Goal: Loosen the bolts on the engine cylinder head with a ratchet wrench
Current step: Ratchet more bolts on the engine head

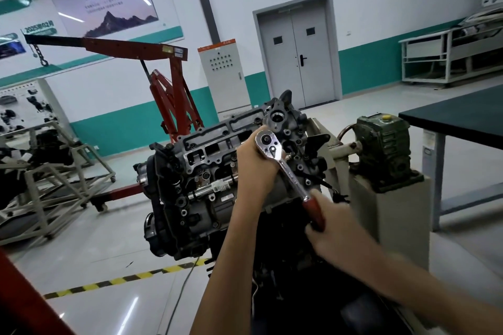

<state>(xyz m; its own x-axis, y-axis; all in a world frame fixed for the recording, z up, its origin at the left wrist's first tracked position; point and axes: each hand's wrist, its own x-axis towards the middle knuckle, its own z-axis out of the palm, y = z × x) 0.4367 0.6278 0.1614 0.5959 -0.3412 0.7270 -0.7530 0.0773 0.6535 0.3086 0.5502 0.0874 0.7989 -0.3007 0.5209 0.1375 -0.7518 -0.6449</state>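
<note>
My left hand (255, 163) cups the stiff steel ratchet (285, 168) head; right hand (330, 221) wraps its red grip, best leverage there.

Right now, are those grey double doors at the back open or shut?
Shut. The grey double doors sit flush in their frame, both leaves meeting at the centre with no gap showing.

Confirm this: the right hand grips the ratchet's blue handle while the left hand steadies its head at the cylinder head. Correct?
Not quite. The head view shows the handle is red, not blue. The right hand grips the ratchet by it while the left hand steadies its head at the cylinder head.
</note>
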